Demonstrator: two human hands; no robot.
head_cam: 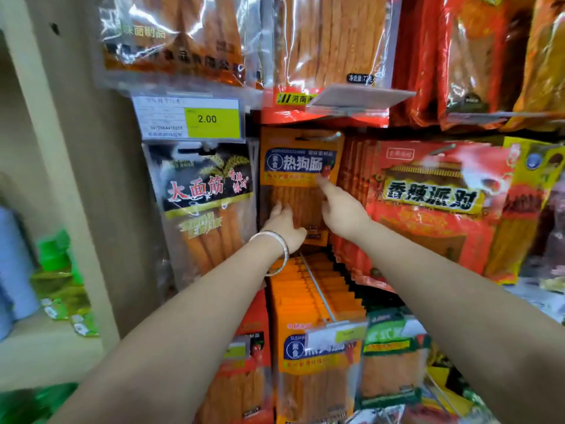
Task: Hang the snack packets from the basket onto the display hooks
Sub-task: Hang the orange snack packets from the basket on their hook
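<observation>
The orange packet (301,166) has a dark blue band with white characters. Beside it, the black packet (208,191) shows golden wheat ears, red and white characters and a yellow-green stripe. The red packet (428,228) carries a yellow banner with black characters. The price tag (162,117) is white with a yellow-green panel. The bracelet (279,243) is silver.

On the price tag (189,119) "2.00" is printed in a yellow-green field; the digits under its barcode are too blurred to be read. The orange packet (293,191) is marked "热狗肠" on a blue band, with "素食" in a circle. "大面筋" is shown on the black packet (198,209). "香辣派对" is set on a yellow banner on the red packet (428,218). "河南" is seen on a yellow strip of the upper red packet (275,114); "SUSHI" is read on the lower orange packet (305,371).
</observation>
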